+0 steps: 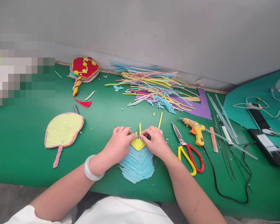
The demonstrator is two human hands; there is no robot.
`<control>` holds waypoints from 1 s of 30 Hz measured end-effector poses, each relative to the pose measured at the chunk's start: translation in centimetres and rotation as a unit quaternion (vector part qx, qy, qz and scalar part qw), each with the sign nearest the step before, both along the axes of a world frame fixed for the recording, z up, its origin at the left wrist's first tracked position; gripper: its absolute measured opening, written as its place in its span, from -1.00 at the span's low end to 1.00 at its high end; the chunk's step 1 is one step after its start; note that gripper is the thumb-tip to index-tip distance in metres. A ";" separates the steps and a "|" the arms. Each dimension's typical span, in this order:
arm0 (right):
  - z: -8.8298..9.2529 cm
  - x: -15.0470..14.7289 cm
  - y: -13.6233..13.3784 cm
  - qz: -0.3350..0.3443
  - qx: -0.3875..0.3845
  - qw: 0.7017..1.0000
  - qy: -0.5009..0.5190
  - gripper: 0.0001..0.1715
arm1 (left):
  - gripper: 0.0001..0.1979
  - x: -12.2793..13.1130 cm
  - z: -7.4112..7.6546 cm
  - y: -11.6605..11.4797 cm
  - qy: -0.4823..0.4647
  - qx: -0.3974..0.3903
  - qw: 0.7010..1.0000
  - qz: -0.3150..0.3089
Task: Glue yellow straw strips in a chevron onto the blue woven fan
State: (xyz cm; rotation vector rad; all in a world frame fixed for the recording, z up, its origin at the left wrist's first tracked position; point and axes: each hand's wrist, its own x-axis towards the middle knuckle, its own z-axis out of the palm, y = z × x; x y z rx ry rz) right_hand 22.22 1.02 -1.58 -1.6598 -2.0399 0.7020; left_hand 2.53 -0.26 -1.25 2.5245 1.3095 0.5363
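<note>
A leaf-shaped piece made of V-shaped rows of pipe cleaners lies on the green table, its lower part light blue [140, 165] and its upper part yellow [138, 145]. My left hand [120, 143] and my right hand [157, 143] meet at its top, thumbs and forefingers closed close together. Between them a yellow pipe cleaner [140, 128] sticks up from the piece, and my fingertips pinch at short yellow lengths there. The fingers partly hide the ends. Another cut yellow pipe cleaner [160, 120] lies just beyond my right hand.
Right of my hands lie scissors [185, 149], a yellow glue gun [196, 130] with cord, glue sticks and green wires [224, 146]. Behind is a heap of coloured pipe cleaners [154, 84]. Leftward lie a pale yellow fan [64, 130] and a red fan [85, 67].
</note>
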 end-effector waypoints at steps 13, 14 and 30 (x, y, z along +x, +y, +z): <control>3.2 -0.4 -1.0 0.010 -0.114 0.964 0.240 -0.77 | -0.75 0.3 2.9 0.5 -0.313 -0.279 0.898 0.131; 3.2 -0.6 -1.0 0.015 -0.112 0.964 0.242 -0.78 | -0.74 0.3 3.0 0.4 -0.323 -0.295 0.889 0.132; 3.3 -1.2 -1.4 0.058 -0.079 0.979 0.179 -0.77 | -0.75 0.6 3.2 0.3 -0.360 -0.297 0.872 0.150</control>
